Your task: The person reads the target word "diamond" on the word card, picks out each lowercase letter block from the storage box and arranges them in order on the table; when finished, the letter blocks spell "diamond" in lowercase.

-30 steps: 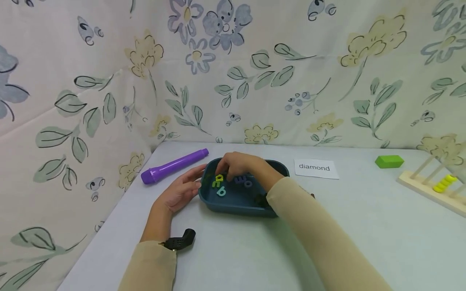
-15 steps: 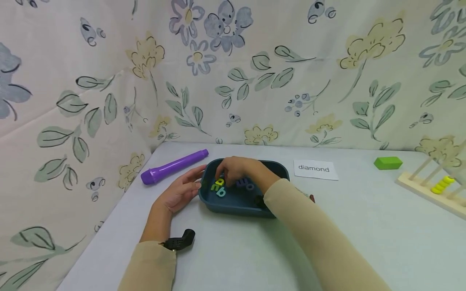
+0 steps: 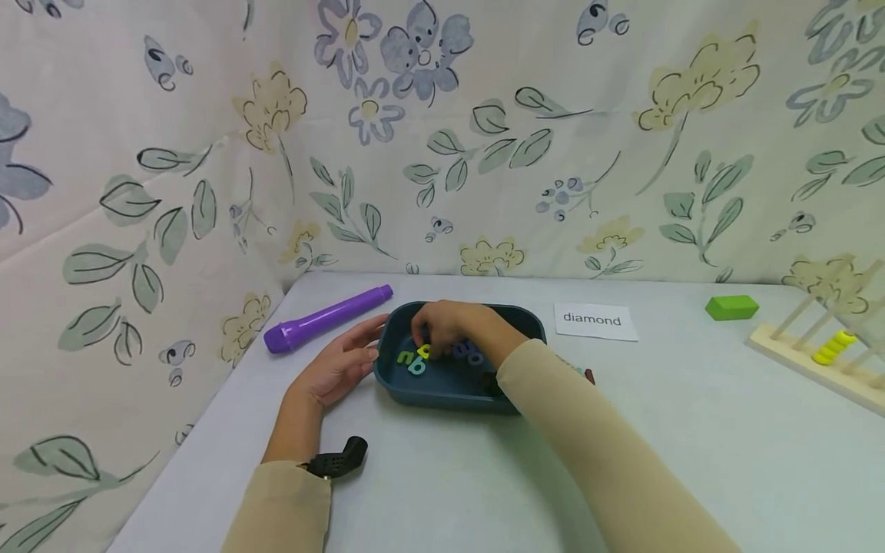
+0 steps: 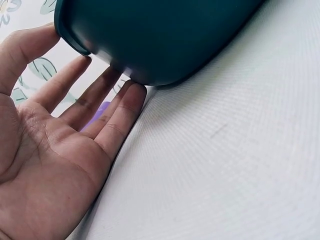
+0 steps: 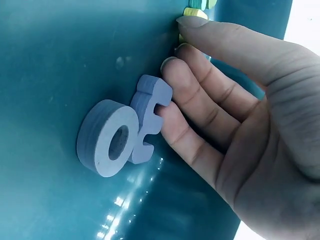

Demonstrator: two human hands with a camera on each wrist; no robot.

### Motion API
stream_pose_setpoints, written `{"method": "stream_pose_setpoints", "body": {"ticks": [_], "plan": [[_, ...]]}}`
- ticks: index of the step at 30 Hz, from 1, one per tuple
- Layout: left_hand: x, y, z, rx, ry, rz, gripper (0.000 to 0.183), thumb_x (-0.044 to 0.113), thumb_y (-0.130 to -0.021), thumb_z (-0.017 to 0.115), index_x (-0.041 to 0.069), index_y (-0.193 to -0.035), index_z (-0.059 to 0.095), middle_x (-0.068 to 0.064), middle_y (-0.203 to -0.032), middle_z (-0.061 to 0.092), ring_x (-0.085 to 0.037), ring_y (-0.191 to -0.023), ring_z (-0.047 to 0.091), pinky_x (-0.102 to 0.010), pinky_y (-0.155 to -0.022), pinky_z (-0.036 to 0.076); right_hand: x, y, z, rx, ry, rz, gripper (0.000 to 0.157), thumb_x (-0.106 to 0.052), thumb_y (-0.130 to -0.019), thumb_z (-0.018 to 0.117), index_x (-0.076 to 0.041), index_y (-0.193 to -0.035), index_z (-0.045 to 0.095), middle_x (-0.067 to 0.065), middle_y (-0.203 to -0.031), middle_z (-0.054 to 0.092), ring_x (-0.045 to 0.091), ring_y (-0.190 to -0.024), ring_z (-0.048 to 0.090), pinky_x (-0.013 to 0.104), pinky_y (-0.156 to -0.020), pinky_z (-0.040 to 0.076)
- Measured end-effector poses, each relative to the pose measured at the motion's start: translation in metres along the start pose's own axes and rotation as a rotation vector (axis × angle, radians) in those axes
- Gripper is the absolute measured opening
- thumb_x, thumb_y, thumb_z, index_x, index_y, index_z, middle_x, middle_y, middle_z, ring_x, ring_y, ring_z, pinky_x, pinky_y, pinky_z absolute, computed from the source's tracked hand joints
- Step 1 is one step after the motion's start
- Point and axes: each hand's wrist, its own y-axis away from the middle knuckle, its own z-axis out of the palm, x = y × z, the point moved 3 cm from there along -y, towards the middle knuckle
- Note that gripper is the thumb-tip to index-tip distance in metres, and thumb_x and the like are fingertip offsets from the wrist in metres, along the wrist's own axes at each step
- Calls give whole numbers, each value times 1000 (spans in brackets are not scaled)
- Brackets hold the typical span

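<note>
Your right grip (image 3: pixel 445 322), partly curled, touches the yellow letter (image 3: pixel 424 351) just below it, mid-frame; whether it's pinched can't be told. That letter has slid rightward from the green letter (image 3: pixel 404 358). Your left grip (image 3: pixel 339 370), outstretched, touches the tray (image 3: pixel 449 400).

The tray (image 3: pixel 449 400) is teal, the backdrop (image 3: pixel 442 146) floral.

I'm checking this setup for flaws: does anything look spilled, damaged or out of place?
Nothing stands out as spilled or damaged. The loose letters lie at mixed angles, but inside the tray. A small reddish-brown item shows past the right sleeve; it is partly hidden, so I can't judge it.
</note>
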Motion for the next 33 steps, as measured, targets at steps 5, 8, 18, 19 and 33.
{"method": "stream_pose_setpoints", "body": {"ticks": [5, 8, 18, 19, 33], "plan": [[1, 0, 1, 1, 0, 1, 66, 8, -99, 59, 14, -161, 36, -11, -168, 30, -18, -139, 51, -24, -106, 50, 3, 2, -2, -8, -31, -14, 17, -10, -90, 77, -20, -101, 70, 3, -87, 67, 17, -73, 63, 29, -68, 54], [1, -1, 2, 1, -2, -2, 66, 8, -99, 59, 14, -161, 36, -11, -168, 30, -19, -141, 49, -24, -106, 50, 2, 6, -5, -37, -73, -27, 16, -10, -91, 77, -18, -103, 70, 3, -88, 69, 17, -74, 64, 31, -71, 56], [0, 0, 0, 17, 8, -13, 65, 8, -99, 59, 14, -160, 38, -11, -167, 31, -19, -140, 49, -23, -105, 50, 6, 10, -12, -10, -130, -48, 13, -9, -90, 75, -14, -101, 71, 7, -100, 71, 20, -85, 67, 32, -80, 60], [-1, 0, -1, 15, 5, -12, 65, 9, -99, 59, 13, -161, 37, -11, -167, 30, -19, -140, 49, -23, -105, 50, 7, 10, -13, -5, -140, -55, 15, -9, -91, 75, -13, -104, 71, 7, -101, 71, 20, -85, 67, 32, -80, 60], [-1, -1, -2, 8, 3, -10, 64, 8, -100, 59, 13, -160, 39, -10, -167, 32, -20, -141, 48, -23, -106, 50, 10, 29, -20, 14, -222, -173, 30, -8, -96, 67, -7, -125, 70, 9, -106, 74, 20, -84, 71, 34, -85, 61]]}}
